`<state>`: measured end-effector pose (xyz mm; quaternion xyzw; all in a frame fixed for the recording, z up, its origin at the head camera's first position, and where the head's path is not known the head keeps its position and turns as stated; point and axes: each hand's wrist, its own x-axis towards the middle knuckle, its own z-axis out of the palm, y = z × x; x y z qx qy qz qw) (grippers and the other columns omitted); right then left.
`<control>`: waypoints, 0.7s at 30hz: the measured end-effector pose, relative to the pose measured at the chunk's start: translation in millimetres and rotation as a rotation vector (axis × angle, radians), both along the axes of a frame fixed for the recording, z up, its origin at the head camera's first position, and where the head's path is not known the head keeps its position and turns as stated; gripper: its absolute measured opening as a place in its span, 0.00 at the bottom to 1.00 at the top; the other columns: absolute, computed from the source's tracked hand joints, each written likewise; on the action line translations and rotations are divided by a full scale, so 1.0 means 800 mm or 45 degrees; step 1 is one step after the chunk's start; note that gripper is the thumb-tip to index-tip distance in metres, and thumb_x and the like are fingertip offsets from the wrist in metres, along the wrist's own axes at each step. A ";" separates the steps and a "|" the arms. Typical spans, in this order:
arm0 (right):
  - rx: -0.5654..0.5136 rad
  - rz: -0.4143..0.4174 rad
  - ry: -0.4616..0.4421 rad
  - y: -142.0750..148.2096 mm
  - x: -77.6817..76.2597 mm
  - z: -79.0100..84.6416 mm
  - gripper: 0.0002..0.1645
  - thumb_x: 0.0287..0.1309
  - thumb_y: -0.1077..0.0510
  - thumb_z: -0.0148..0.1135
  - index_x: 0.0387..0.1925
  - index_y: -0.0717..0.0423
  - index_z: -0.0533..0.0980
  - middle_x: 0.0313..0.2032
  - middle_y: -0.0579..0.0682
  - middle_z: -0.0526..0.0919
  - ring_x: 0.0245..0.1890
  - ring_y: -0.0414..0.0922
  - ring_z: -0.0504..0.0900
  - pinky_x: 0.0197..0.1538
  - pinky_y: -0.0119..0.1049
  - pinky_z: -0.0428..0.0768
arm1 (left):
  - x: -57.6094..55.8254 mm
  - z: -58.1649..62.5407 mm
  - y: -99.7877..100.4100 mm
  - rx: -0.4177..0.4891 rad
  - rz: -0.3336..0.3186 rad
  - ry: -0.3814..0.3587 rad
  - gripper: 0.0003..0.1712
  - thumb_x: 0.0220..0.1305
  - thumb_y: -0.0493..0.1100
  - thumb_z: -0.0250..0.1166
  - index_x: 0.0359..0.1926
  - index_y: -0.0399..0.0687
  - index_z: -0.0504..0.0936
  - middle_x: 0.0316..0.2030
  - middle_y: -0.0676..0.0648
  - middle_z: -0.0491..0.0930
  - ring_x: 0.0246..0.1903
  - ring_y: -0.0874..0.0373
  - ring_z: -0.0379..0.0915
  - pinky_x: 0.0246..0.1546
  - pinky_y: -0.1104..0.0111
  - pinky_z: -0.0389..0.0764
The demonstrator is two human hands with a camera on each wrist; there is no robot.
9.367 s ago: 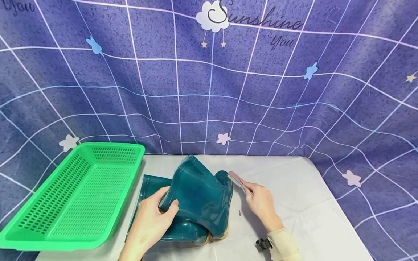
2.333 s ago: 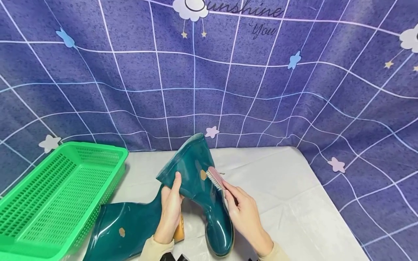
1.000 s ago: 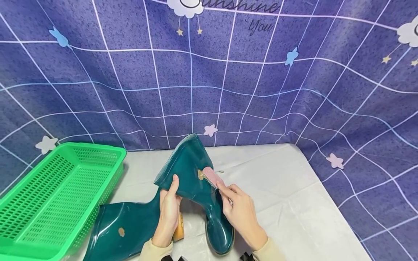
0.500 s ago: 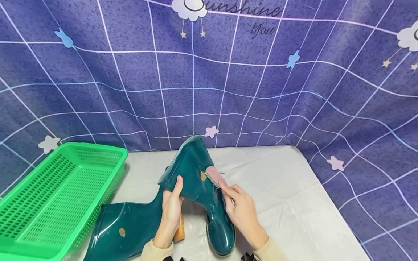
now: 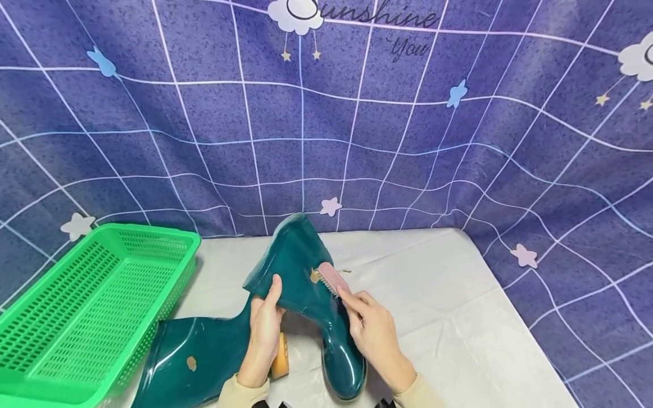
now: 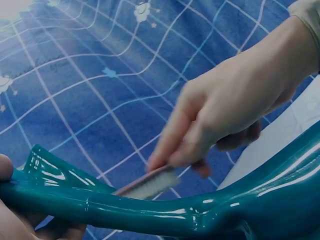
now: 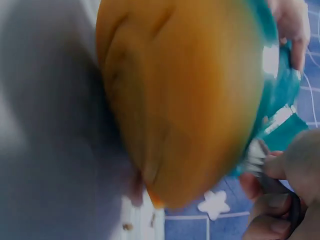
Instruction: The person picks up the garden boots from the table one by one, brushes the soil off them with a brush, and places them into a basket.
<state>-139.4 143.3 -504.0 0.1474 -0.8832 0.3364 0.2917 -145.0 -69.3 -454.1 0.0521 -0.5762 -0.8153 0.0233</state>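
A glossy teal rubber boot (image 5: 293, 255) is held tilted in the head view, its toe pointing toward me. My left hand (image 5: 267, 326) grips the shaft near its opening, thumb on top. My right hand (image 5: 374, 331) holds a pink brush (image 5: 333, 277); its white bristles (image 6: 155, 186) are against the shaft beside a tan dirt patch (image 5: 314, 276). The boot's orange sole (image 7: 185, 90) fills much of the right wrist view. A second teal boot (image 5: 204, 351) lies on its side at the left, partly behind my left hand, with a tan patch on its shaft.
A green slotted plastic basket (image 5: 153, 228) stands at the left, next to the second boot. White cloth (image 5: 433, 283) covers the table. A small brown scrap (image 5: 346, 271) lies beyond the brush. A blue-purple patterned curtain (image 5: 398, 130) hangs behind and at the right.
Earlier the held boot lay across the other with the brush at its foot; since then it has turned toe toward me. Lately the brush shifts slightly beside the patch, which looks smaller.
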 end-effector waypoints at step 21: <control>-0.009 -0.066 -0.021 0.009 -0.004 0.012 0.22 0.63 0.65 0.71 0.57 0.46 0.89 0.34 0.43 0.89 0.23 0.29 0.68 0.25 0.25 0.69 | -0.002 0.001 -0.004 0.018 -0.010 -0.022 0.21 0.86 0.55 0.51 0.66 0.48 0.72 0.50 0.64 0.83 0.55 0.70 0.80 0.62 0.75 0.79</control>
